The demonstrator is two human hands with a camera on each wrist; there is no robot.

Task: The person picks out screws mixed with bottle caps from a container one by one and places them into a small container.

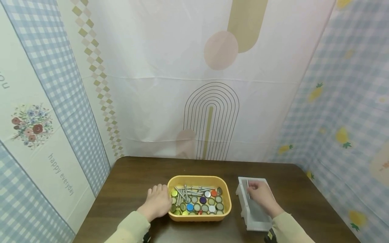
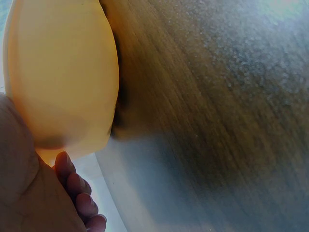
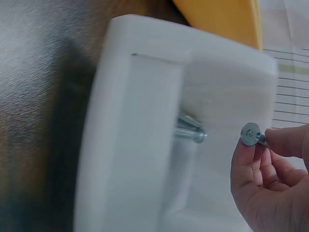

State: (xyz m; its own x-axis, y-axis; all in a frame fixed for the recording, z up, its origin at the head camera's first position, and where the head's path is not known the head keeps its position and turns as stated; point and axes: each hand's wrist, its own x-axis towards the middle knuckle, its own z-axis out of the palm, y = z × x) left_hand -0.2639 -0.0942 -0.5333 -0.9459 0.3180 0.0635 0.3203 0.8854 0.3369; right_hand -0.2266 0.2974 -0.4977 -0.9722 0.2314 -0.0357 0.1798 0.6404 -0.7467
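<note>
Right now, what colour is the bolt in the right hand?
Silver-grey; the bolt shows best in the right wrist view.

head view from above, facing forward and down, wrist views close, all sharing yellow tub [image 1: 199, 218]

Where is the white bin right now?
In the head view, the white bin stands on the right side of the table, right of the yellow tub. The right hand, pinching a bolt, is at the bin's opening.
</note>
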